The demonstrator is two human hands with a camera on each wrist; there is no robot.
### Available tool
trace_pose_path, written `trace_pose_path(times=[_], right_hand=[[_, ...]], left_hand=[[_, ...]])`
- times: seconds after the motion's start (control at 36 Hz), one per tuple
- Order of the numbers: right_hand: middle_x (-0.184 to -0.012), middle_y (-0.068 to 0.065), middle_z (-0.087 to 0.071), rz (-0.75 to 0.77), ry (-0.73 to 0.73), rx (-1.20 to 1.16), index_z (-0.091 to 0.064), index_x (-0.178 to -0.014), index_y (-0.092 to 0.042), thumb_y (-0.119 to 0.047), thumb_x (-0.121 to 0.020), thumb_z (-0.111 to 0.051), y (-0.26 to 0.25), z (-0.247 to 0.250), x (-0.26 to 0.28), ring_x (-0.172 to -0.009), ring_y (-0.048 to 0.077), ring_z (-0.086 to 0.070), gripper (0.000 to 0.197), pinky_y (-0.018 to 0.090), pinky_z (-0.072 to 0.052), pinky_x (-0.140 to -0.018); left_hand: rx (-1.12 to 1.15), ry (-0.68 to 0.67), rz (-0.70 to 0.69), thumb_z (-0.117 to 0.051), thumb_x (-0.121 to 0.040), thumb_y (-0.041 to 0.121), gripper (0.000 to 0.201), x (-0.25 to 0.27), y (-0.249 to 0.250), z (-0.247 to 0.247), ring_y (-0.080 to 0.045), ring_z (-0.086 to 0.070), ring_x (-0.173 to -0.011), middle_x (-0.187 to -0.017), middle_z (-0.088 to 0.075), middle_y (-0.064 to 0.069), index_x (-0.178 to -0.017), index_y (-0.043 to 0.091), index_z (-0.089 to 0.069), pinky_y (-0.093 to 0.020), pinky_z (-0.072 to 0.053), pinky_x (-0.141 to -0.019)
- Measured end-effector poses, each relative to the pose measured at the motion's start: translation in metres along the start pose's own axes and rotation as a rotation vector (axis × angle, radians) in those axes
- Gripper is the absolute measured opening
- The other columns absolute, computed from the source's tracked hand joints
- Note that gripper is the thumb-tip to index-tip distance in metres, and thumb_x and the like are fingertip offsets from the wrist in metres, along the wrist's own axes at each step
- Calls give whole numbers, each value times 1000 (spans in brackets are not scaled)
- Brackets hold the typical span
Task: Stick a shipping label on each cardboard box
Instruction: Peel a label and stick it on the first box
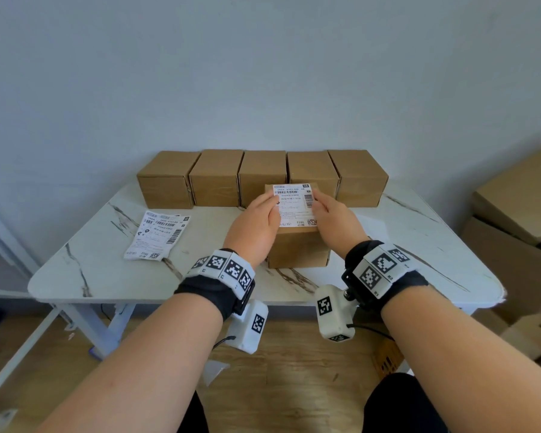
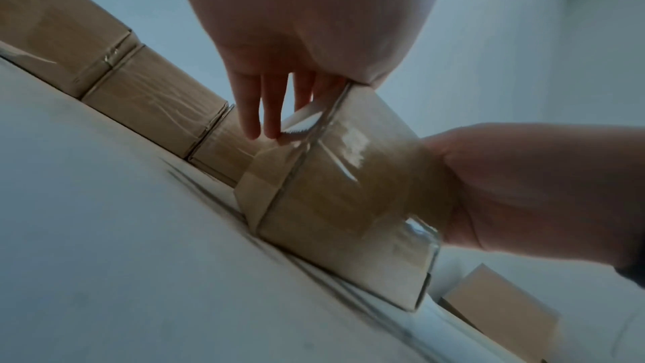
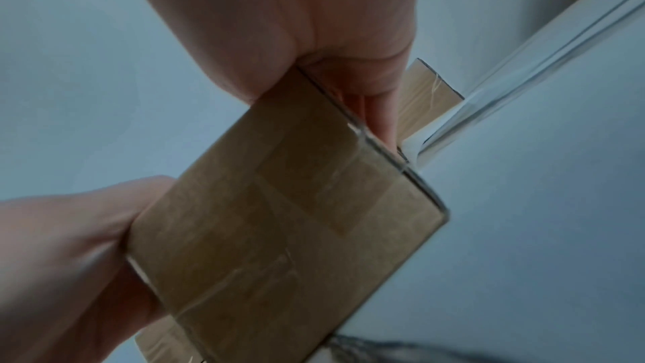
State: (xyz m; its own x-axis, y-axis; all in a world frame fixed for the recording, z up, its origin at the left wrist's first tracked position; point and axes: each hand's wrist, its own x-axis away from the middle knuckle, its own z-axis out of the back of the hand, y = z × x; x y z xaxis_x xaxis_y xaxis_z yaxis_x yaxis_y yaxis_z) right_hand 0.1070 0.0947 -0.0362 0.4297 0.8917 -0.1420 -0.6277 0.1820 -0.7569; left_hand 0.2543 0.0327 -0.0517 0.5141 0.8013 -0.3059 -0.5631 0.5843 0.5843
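Note:
A small cardboard box (image 1: 298, 250) stands at the middle of the marble-look table (image 1: 107, 276), with a white shipping label (image 1: 294, 200) lying on its top. My left hand (image 1: 260, 220) rests flat on the label's left side and my right hand (image 1: 330, 214) on its right side, fingers straight. In the left wrist view the left fingers (image 2: 260, 109) reach along the top of the box (image 2: 349, 198), where a white label edge (image 2: 300, 129) shows. In the right wrist view the right fingers (image 3: 380, 117) lie on the top of the same box (image 3: 286, 231).
Several plain cardboard boxes (image 1: 263, 176) stand in a row behind, against the wall. A small pile of loose labels (image 1: 158, 237) lies on the table's left part. Large cartons (image 1: 519, 201) are stacked on the floor to the right.

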Motion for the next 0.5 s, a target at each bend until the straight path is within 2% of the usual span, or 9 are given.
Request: trace_pose_path(times=[0.06,0.11,0.14,0.19,0.28,0.39,0.44,0.5], right_hand=[[-121,-8,-58,19,-28,-25,-35,-146,-29,-42,-99,-42,0,-3,6,-97,11,-57,49,24,-47,-76],[-136,-3,-50,16,-45,-21,-27,-150,-29,-54,-90,-51,2,-7,11,-118,17,-52,69,32,-46,-95],[-140,1,-46,8,-47,-10,-24,-151,-28,-55,-89,-53,2,-9,12,-123,19,-49,74,32,-43,-98],[-145,3,-42,0,-48,-24,-22,-152,-26,-50,-92,-53,3,-9,16,-126,19,-46,72,30,-39,-96],[-148,2,-40,7,-53,-61,-22,-153,-27,-40,-100,-42,4,-5,20,-128,18,-44,58,26,-35,-96],[-150,2,-38,5,-44,-112,-25,-153,-25,-30,-105,-29,7,-2,24,-119,10,-41,48,19,-29,-92],[-147,1,-40,1,-34,-134,-29,-151,-25,-27,-106,-28,7,-1,24,-116,11,-42,46,17,-28,-90],[-142,1,-46,-16,-8,-159,-37,-147,-27,-24,-105,-29,8,0,22,-107,9,-42,43,21,-32,-87]], left_hand=[[15,-8,15,-25,-105,26,46,0,3,-2,-9,-30,-138,-157,-25,4,-148,15,-34,-15,-23,-102],[17,-33,25,-23,-105,26,47,0,5,-2,-10,-29,-139,-158,-21,4,-149,14,-30,-15,-23,-101],[15,-46,25,-22,-105,26,47,-1,5,-2,-10,-28,-140,-158,-19,5,-150,14,-28,-15,-22,-100],[21,-71,23,-21,-105,27,48,-1,3,-1,-10,-27,-140,-159,-16,6,-151,15,-25,-15,-21,-98],[44,-104,23,-21,-105,31,49,0,0,-1,-10,-25,-141,-160,-12,8,-152,17,-21,-17,-23,-103],[7,-136,7,-22,-104,38,53,2,0,-1,-9,-26,-140,-160,-9,11,-153,21,-16,-20,-29,-101],[1,-125,-1,-23,-104,37,52,3,0,1,-10,-29,-139,-159,-12,9,-153,19,-19,-23,-30,-103],[4,-116,-12,-25,-104,32,49,0,2,5,-12,-35,-134,-156,-22,4,-150,16,-26,-23,-33,-101]])
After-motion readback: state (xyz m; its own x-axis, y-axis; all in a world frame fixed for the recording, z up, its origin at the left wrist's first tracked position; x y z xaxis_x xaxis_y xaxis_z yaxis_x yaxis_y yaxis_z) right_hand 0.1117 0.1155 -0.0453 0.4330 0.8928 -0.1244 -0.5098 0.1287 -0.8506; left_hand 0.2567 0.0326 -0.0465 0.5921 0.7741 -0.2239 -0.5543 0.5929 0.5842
